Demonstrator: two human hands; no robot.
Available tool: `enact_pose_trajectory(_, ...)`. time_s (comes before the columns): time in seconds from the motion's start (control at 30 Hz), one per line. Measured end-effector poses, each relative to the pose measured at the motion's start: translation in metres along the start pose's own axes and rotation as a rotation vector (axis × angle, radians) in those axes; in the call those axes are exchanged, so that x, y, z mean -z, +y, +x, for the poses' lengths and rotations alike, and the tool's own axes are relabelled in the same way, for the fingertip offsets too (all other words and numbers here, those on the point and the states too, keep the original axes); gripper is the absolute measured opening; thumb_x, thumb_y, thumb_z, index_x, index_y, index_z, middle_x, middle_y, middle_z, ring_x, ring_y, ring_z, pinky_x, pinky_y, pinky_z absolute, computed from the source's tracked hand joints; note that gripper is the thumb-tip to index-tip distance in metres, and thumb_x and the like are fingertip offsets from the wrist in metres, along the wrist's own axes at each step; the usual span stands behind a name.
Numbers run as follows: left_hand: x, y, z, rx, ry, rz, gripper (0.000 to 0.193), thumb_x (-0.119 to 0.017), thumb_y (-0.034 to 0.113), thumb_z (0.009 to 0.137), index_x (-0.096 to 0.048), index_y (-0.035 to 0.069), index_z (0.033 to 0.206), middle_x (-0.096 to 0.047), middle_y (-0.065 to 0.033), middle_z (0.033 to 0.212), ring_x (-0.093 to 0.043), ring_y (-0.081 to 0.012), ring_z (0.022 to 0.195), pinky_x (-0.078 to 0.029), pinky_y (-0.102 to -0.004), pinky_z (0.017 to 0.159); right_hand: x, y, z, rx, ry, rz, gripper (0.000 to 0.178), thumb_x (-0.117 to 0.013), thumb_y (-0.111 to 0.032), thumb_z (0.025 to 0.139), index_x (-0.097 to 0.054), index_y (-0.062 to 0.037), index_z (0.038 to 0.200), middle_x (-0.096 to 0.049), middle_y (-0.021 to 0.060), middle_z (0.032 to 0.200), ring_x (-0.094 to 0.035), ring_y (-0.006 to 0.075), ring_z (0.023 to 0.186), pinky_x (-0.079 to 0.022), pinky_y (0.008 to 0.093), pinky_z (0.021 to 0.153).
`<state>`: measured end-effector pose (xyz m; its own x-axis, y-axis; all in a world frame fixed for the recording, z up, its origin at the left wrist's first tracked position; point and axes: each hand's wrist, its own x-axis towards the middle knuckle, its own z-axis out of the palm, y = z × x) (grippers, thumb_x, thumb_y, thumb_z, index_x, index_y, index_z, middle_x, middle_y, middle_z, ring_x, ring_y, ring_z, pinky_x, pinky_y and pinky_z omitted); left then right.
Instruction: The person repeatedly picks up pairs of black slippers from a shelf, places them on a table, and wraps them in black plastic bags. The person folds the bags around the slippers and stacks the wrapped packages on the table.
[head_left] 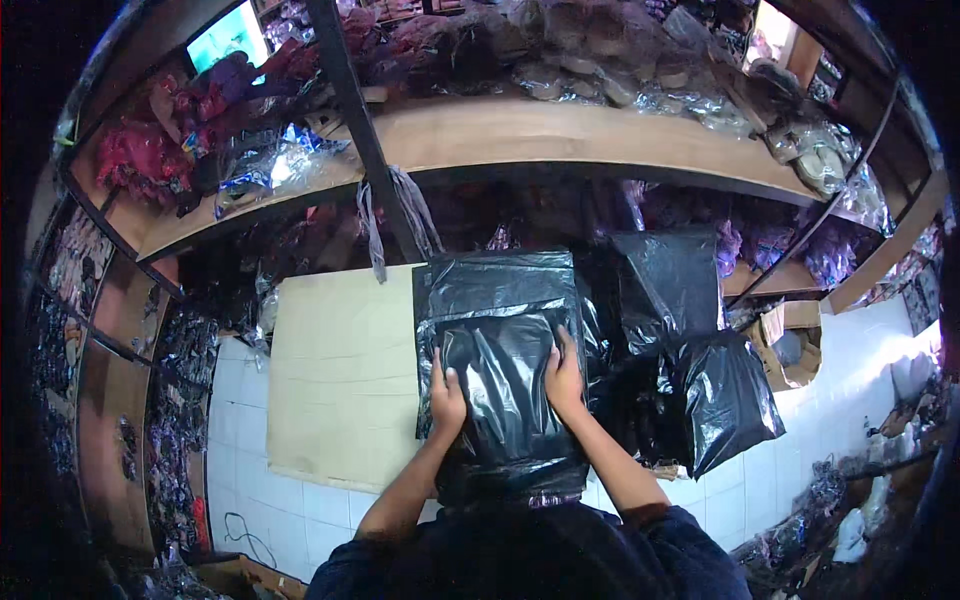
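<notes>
A glossy black plastic package (497, 375) lies in front of me, creased and reflecting light. My left hand (447, 402) grips its left side, the thumb resting near the top face. On the opposite side my right hand (565, 380) holds the right edge, fingers pointing away from me. Flat black plastic bags (500, 272) stick out beyond the far end of the package, beneath it. What is inside the package cannot be seen.
A beige cardboard sheet (340, 375) lies to the left on white floor tiles (237, 400). More black plastic packages (725, 400) sit at the right, beside an open cardboard box (790, 345). A wooden shelf (560, 140) with bagged goods and a dark post (350, 110) stand ahead.
</notes>
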<state>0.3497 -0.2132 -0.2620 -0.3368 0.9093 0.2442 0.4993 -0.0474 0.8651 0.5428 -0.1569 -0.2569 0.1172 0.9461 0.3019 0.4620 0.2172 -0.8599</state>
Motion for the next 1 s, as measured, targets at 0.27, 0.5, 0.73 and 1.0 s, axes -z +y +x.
enact_pose_trajectory(0.27, 0.008, 0.008, -0.009, 0.046, -0.122, 0.038, 0.054, -0.035, 0.022, 0.088, -0.009, 0.004, 0.132, -0.023, -0.0212, 0.132, -0.028, -0.0343, 0.12, -0.025, -0.0345, 0.096, 0.016, -0.002, -0.015, 0.026, -0.184, 0.111, 0.04, -0.038, -0.01, 0.085, -0.033, -0.0016, 0.124, -0.038, 0.017, 0.125, -0.036, 0.0276, 0.117, -0.026, 0.0308, 0.097)
enact_pose_trajectory(0.5, 0.025, 0.037, -0.018, -0.074, -0.104, 0.019, 0.054, -0.033, 0.012, 0.088, -0.004, 0.002, 0.132, -0.014, -0.0224, 0.135, -0.019, -0.0318, 0.125, -0.018, -0.0332, 0.1, 0.034, -0.042, -0.039, -0.02, -0.058, 0.018, 0.038, -0.038, -0.008, 0.085, -0.034, 0.0002, 0.122, -0.041, 0.0199, 0.121, -0.038, 0.031, 0.114, -0.028, 0.0321, 0.096)
enact_pose_trajectory(0.73, 0.049, 0.069, -0.043, -0.043, -0.181, -0.066, 0.054, -0.037, 0.013, 0.086, -0.009, -0.002, 0.131, -0.013, -0.0203, 0.136, -0.014, -0.0294, 0.126, -0.013, -0.0327, 0.102, 0.059, -0.069, -0.077, -0.041, 0.012, 0.048, 0.038, -0.038, -0.007, 0.085, -0.035, -0.0015, 0.123, -0.041, 0.0178, 0.122, -0.039, 0.0287, 0.113, -0.028, 0.0315, 0.095)
enact_pose_trajectory(1.0, 0.058, 0.091, -0.078, -0.117, -0.233, -0.096, 0.062, -0.047, 0.017, 0.083, -0.012, -0.003, 0.13, -0.017, -0.0203, 0.135, -0.018, -0.0288, 0.125, -0.014, -0.0338, 0.101, 0.092, -0.082, -0.114, -0.036, 0.071, 0.022, 0.038, -0.039, -0.007, 0.084, -0.036, -0.002, 0.122, -0.042, 0.0178, 0.12, -0.041, 0.0303, 0.111, -0.03, 0.033, 0.093)
